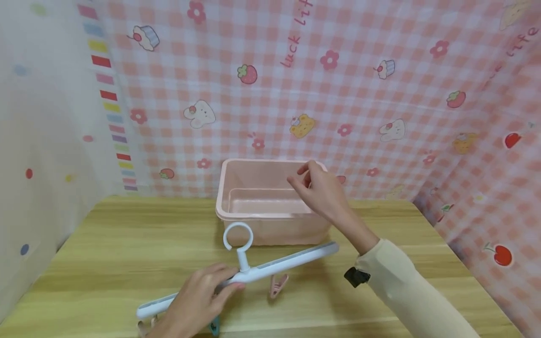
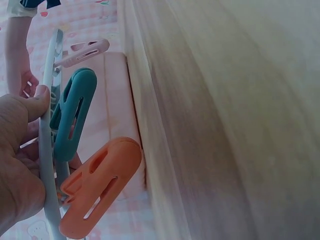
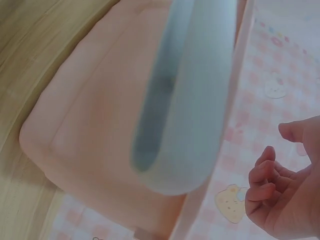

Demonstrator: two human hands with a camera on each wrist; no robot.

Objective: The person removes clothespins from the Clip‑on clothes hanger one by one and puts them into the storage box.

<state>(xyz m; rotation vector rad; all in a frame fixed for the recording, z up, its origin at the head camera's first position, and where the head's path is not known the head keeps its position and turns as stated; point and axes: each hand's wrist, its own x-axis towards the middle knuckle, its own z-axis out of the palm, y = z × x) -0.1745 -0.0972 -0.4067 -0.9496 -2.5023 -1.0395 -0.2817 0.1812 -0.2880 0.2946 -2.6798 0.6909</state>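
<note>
My left hand (image 1: 203,293) grips a pale blue clip hanger (image 1: 291,261) near its middle, thumb on the near side of the bar. The hanger tilts up to the right, its round hook (image 1: 238,236) standing upward. Below the bar hang a pink clip (image 2: 85,54), a teal clip (image 2: 75,115) and an orange clip (image 2: 107,185). My right hand (image 1: 324,192), its fingers loosely curled and holding nothing, hovers over the right part of a pink bin (image 1: 274,230). In the right wrist view, that hand (image 3: 292,192) appears apart from the hanger's end (image 3: 195,125).
The bin stands at the back of the wooden table (image 1: 105,263), close to a pink checked cloth (image 1: 270,94) hung behind it. The hanger's right end overlaps the bin's front in the head view. White cloth (image 1: 42,117) hangs at the left side.
</note>
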